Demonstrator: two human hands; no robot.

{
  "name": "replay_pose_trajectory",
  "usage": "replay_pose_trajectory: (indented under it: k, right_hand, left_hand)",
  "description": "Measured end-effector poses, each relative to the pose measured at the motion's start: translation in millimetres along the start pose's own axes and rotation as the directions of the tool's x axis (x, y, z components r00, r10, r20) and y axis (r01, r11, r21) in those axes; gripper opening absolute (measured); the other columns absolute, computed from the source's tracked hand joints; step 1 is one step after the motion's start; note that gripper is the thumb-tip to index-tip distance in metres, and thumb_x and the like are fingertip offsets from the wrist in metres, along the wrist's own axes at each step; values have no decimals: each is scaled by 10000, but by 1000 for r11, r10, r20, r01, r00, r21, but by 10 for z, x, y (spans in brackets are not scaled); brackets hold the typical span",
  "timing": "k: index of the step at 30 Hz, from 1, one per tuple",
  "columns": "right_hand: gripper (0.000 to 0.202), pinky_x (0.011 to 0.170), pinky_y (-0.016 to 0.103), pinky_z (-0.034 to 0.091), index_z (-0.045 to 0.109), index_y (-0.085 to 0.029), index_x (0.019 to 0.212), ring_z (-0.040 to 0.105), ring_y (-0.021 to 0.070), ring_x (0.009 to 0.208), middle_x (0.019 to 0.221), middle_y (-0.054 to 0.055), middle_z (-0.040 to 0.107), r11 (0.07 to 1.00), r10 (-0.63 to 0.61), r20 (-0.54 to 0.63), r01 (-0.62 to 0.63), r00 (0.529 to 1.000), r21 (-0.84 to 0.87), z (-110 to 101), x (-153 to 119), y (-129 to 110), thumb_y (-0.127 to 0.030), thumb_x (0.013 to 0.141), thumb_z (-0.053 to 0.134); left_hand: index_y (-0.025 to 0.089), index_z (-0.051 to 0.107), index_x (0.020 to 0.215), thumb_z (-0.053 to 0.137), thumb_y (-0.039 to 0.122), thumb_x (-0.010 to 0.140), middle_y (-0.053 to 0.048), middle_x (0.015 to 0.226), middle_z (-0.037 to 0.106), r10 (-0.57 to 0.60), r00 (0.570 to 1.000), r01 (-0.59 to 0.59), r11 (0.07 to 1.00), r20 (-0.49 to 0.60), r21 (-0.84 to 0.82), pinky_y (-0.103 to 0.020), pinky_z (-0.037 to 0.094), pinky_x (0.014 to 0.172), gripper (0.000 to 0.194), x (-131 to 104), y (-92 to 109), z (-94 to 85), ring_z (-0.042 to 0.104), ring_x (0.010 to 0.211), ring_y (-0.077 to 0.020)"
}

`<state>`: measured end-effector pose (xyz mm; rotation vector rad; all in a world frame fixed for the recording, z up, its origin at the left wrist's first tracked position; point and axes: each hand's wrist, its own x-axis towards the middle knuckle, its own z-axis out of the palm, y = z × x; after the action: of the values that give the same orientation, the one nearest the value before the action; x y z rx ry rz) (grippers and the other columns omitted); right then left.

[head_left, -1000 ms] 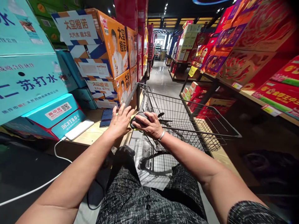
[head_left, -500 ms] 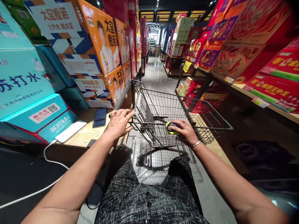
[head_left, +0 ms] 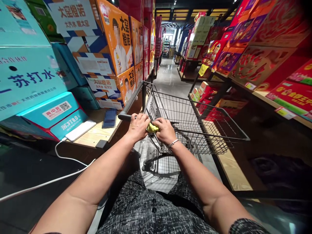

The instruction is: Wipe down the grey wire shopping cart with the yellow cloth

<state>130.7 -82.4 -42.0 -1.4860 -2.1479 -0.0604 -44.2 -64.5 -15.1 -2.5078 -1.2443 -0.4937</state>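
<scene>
A black wire shopping cart [head_left: 195, 107] stands sideways in front of me. Its handle bar [head_left: 124, 116] points in from the left, and my left hand [head_left: 138, 127] is closed over it. Right beside it, my right hand [head_left: 165, 130] presses a crumpled yellow-green cloth [head_left: 152, 127] against the bar. The two hands nearly touch, with the cloth between them. The fingertips of my right hand are partly hidden by the cloth and the hand itself. Inside the cart's basket I see only wire mesh and a dark flap.
On the left wooden shelf [head_left: 94, 138] lie a white power bank [head_left: 81, 130] with a white cable and a dark phone [head_left: 109, 118]. Turquoise cartons [head_left: 29, 81] and orange cartons [head_left: 114, 42] are stacked there. Red gift boxes [head_left: 292, 97] line the right shelf. A tiled aisle [head_left: 168, 70] runs ahead.
My right hand has moved left with the cloth, from the cart's near rim to beside my left hand. My left hand stays on the handle. The view has shifted slightly left.
</scene>
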Motion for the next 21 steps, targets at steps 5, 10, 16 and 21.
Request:
replay_pose_trajectory:
  k: [5,10,16,21]
  right_hand:
    - [586,803,342,461,725,-277,1165,522,217,936,1207,30,659,998,59,-29,-59,998,16,-173,-341,727,-32,670,528]
    - [514,819,386,469,737,-239,1083,555,236,934,1155,62,667,926,342,-162,-362,926,-113,-422,-938,1623,-83,647,515]
    - [621,864,469,491,651,-226,1253,511,294,1058,1218,110,612,972,200,-316,-230,927,-58,-50,-718,1006,-65,665,532]
    - [488,1005,488,456,634,-317,1264,438,275,1195,1319,76,568,952,-299,-280,305,912,-21,565,-229,65,-109,826,580]
  left_hand:
    - [216,663,1013,763,308,781,-116,1218,622,11,1000,-11,999,-22,-35,-520,267,1027,269,-38,-70,51,493,1189,-330]
    - [202,672,993,737,395,792,-127,1184,618,37,999,-37,999,-17,-29,-519,286,980,287,-44,-95,63,491,1150,-342]
    - [212,688,1127,562,286,860,-96,1153,645,48,999,-48,995,-5,-87,-496,296,965,305,-4,-90,44,525,1103,-301]
    - [176,547,1423,398,423,998,-120,1324,617,65,998,-61,982,14,-177,-497,286,1010,514,-18,-160,11,513,1183,-305]
